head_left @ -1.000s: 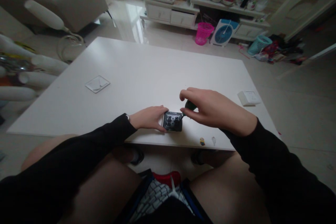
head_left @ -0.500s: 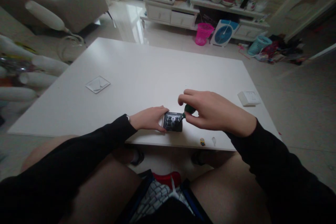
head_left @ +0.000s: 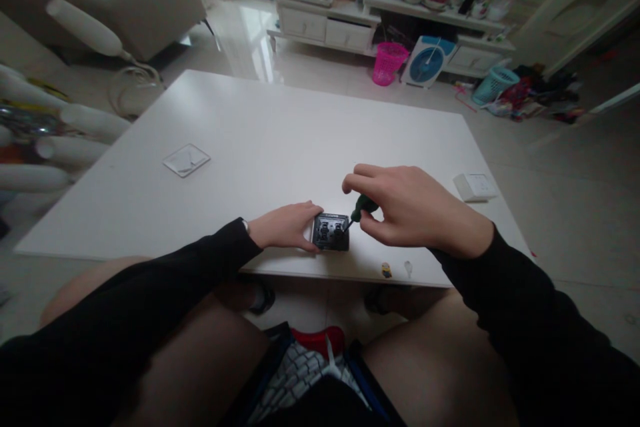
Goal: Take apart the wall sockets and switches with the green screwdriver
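In the lower centre of the frame, a black rectangular device (head_left: 331, 233) is lying flat on the white tabletop (head_left: 280, 140), close to its near edge. Its face with the small raised parts is turning upward, probably so that a tool can reach them from above. The left hand (head_left: 285, 227) is holding the device by its left side, the thumb at the near corner and the fingers at the far one. This grip is likely serving to stop it from sliding, and it is leaving the upper face uncovered.

From the right, the right hand (head_left: 417, 210) is pinching the green handle of a screwdriver (head_left: 364, 205) between thumb and fingers. The shaft is slanting down to the right part of the device; whether the tip is sitting in a screw, I cannot tell. Such a light fingertip hold is suiting small turns, I judge.

A white box-like fitting (head_left: 473, 188) is resting at the right of the frame, well apart from both hands.
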The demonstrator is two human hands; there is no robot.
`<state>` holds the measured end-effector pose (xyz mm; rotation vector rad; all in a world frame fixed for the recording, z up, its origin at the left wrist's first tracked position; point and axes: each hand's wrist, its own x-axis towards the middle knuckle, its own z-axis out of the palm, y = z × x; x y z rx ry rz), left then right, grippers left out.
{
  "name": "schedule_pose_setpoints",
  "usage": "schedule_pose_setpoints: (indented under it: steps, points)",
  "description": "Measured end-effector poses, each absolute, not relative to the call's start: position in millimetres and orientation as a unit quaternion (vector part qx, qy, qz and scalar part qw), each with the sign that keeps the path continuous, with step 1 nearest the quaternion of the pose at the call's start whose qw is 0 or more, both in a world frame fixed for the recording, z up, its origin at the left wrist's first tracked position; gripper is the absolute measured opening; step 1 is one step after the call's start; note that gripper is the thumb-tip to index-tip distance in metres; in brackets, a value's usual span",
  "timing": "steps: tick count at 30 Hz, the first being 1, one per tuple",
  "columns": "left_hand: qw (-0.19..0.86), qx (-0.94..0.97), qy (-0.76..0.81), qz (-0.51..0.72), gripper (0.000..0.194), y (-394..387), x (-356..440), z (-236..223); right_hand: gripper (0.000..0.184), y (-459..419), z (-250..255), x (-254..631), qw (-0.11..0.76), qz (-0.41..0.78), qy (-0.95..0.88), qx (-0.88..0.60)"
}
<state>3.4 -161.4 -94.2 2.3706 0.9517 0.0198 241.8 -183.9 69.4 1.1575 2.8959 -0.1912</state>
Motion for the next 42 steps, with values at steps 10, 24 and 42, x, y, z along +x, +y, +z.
schedule_pose_setpoints:
  steps: [10, 24, 42]
  points:
    - [0.287, 0.893, 0.346, 0.017, 0.068, -160.4, 2.7, -93.7, 0.022, -182.0, 66.3, 242.0, -0.007, -0.096, 0.929, 0.357]
    - [0.292, 0.889, 0.353, 0.01, 0.068, -161.4, 3.7, -91.9, 0.021, -182.2, 66.0, 241.2, -0.011, -0.079, 0.933, 0.351]
    - [0.293, 0.887, 0.356, 0.012, 0.068, -160.6, 3.9, -92.8, 0.017, -184.8, 65.5, 237.1, -0.017, -0.075, 0.94, 0.333]
